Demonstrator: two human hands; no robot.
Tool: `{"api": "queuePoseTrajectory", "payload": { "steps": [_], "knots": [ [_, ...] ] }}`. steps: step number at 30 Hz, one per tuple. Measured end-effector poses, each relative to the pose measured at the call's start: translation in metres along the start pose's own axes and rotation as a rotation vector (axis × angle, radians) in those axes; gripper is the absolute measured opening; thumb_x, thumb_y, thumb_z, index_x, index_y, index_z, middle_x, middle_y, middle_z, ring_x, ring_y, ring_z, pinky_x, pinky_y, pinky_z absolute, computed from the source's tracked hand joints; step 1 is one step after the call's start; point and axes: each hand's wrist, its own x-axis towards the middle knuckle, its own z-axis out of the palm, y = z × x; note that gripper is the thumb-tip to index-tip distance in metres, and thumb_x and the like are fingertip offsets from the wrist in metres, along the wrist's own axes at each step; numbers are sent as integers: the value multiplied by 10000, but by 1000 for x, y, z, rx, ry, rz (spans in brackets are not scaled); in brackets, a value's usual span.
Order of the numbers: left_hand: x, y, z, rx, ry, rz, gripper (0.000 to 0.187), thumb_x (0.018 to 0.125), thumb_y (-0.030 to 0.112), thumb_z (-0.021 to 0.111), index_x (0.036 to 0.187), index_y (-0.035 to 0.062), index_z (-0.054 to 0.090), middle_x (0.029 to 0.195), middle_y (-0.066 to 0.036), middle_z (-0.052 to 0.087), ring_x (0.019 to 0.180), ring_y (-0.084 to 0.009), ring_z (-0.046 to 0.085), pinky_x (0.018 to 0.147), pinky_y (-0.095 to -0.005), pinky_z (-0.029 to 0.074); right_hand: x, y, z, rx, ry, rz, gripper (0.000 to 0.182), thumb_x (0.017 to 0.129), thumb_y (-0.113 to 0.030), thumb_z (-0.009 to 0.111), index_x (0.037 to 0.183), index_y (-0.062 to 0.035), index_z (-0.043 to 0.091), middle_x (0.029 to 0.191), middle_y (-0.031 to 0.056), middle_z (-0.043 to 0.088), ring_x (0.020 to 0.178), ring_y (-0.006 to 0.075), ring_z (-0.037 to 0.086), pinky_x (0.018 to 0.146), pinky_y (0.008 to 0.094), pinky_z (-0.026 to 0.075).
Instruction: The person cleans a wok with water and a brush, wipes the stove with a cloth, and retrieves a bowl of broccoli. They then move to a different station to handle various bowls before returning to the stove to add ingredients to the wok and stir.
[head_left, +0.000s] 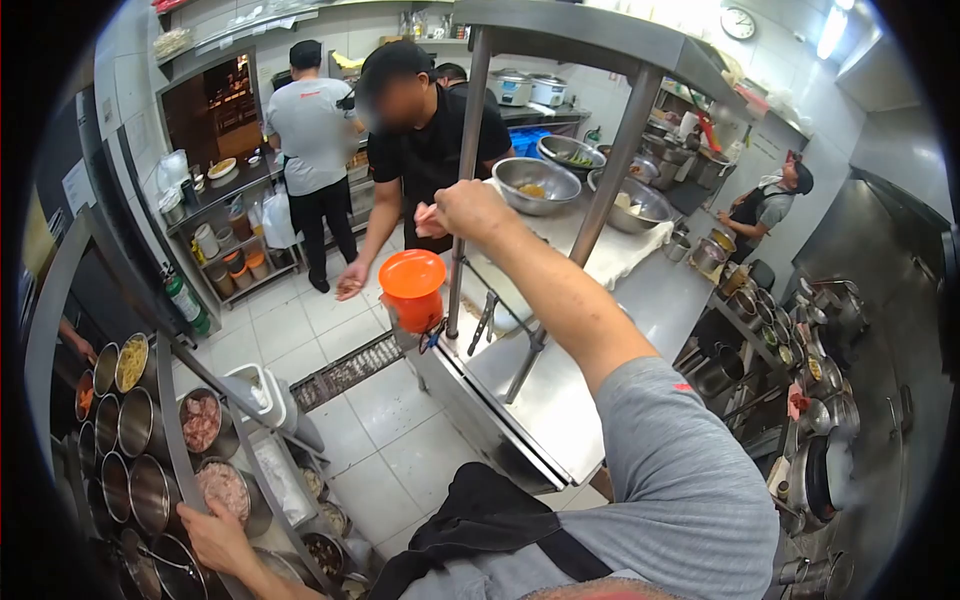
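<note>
Grey sleeve (675, 450) cloth lay nearest the camera. At left, the left hand (218, 538) rested on a steel rail (174, 425) beside a pot of minced meat (222, 486); whether its fingers gripped could not be told. Red print on a far grey shirt (308, 135) was unreadable. Rightward, a co-worker's hand (352, 281) lay open, just left of an orange container (413, 290). Above that, a pink piece (427, 221), long axis unclear, lay left of the right hand (473, 209), pinched by its fingers. Far right, the wall clock's (738, 23) numerals were too small to read.
</note>
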Motion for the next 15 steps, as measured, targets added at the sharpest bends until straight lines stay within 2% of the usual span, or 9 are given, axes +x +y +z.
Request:
{"api": "queuePoseTrajectory", "payload": {
  "steps": [6, 8, 9, 11, 15],
  "knots": [
    [0, 3, -10, -44, -26, 20, 427, 880, 360, 516, 1134, 20, 466, 950, -183, 625, 797, -373, 626, 634, -478, 487, 0, 1, 2, -5, 33, 2, 217, 773, -210, 561, 823, -52, 701, 848, 190, 675, 840, 337, 664, 775, 429, 529],
    [-1, 10, -19, -13, -69, -33, 348, 864, 246, 566, 1103, 2, 499, 925, -175, 630, 773, -330, 645, 642, -419, 508, 0, 3, 3, 15, 67, -36, 222, 743, -179, 546, 802, -36, 706, 848, 195, 675, 843, 333, 664, 785, 428, 527],
    [-1, 10, -16, -32, -67, -1, 348, 864, 246, 566, 1103, 2, 499, 925, -175, 630, 773, -330, 645, 642, -419, 508, 0, 4, 5, 21, 66, -33, 221, 731, -169, 550, 803, -32, 707, 850, 197, 675, 839, 338, 665, 787, 428, 526],
    [0, -1, -3, -20, -35, 20, 489, 891, 391, 514, 1203, 19, 461, 949, -177, 649, 812, -369, 646, 672, -467, 510, 0, 7, 7, 33, 80, -36, 208, 729, -162, 564, 811, -38, 710, 837, 200, 674, 827, 336, 668, 773, 421, 530],
    [4, 0, -5, -30, -120, -21, 513, 889, 430, 498, 1229, 51, 440, 941, -170, 657, 800, -386, 642, 666, -477, 502, -2, 7, 7, 23, 98, -53, 187, 746, -148, 567, 806, -50, 714, 819, 179, 681, 814, 322, 676, 757, 407, 537]
  ]
}}
